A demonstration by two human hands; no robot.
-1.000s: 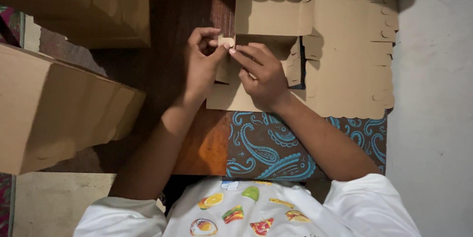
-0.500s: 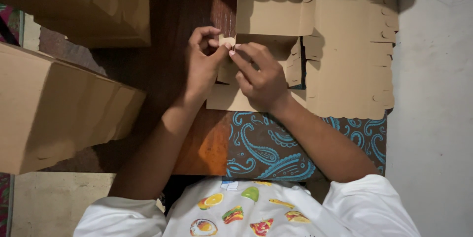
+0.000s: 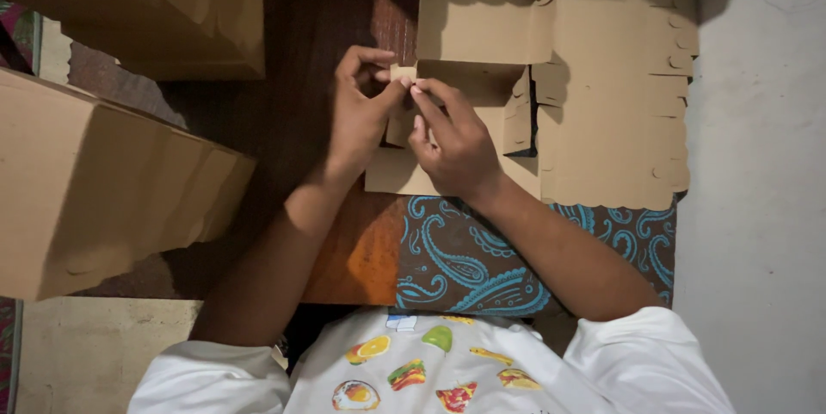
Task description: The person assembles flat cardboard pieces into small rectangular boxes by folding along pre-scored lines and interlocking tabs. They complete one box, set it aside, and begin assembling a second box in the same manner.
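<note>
A person in a white printed shirt [image 3: 430, 371] is sitting over a dark wooden table [image 3: 284, 113], both bare hands meeting on a half-folded brown cardboard box [image 3: 482, 18]. The left hand [image 3: 357, 117] is curling inward, its thumb and forefinger closing on a small cardboard tab [image 3: 401, 73] at the box's near left corner; the right hand [image 3: 452, 143] is coming in from the other side, its forefinger and thumb pinching the same tab, so that the fingertips of the two hands are nearly touching. Neither hand is open, and both are gripping cardboard. The tab is standing just above the knuckles, at the top of both hands, and the box's open body is lying beyond it, away from the person, with its long side running left to right across the table. The two hands are about equally near the tab, the left one approaching from the table side and the right one from over the box. A stack of flat cardboard blanks [image 3: 619, 121] with scalloped edges is lying just beside the box on the right. A blue patterned cloth [image 3: 482, 268] is covering the table's near edge, and larger cardboard boxes [image 3: 103, 182] are standing well apart on the left.
</note>
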